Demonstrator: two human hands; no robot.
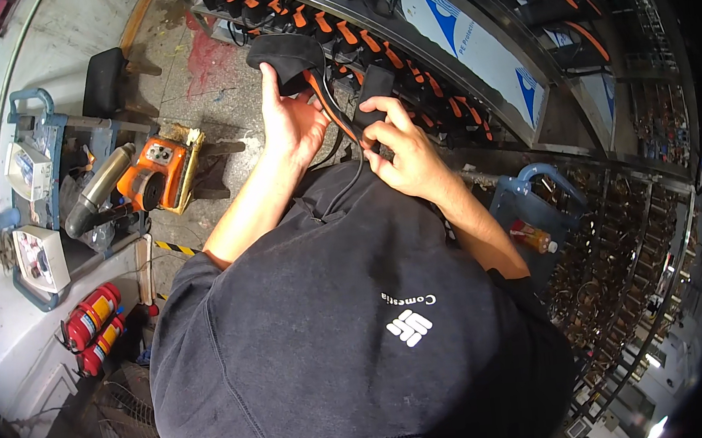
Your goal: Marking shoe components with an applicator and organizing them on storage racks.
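Here's the black-and-orange piece (324, 99), up between both hands: the left hand (296, 131) half open, cupping the thick end, the right hand's (402, 148) fingers curled in, pinching at the narrow end! That loose left cradle could let it roll free; the cord (347, 192), draped against the sweatshirt (328, 331), might snag and tug. Around them, speckled floor (232, 104), a long shelf (484, 67) ahead, orange machine (156, 170) leftward, red fire extinguishers (93, 318) behind it

Shelf (488, 62) blocks ahead; left floor (225, 100) seems open.
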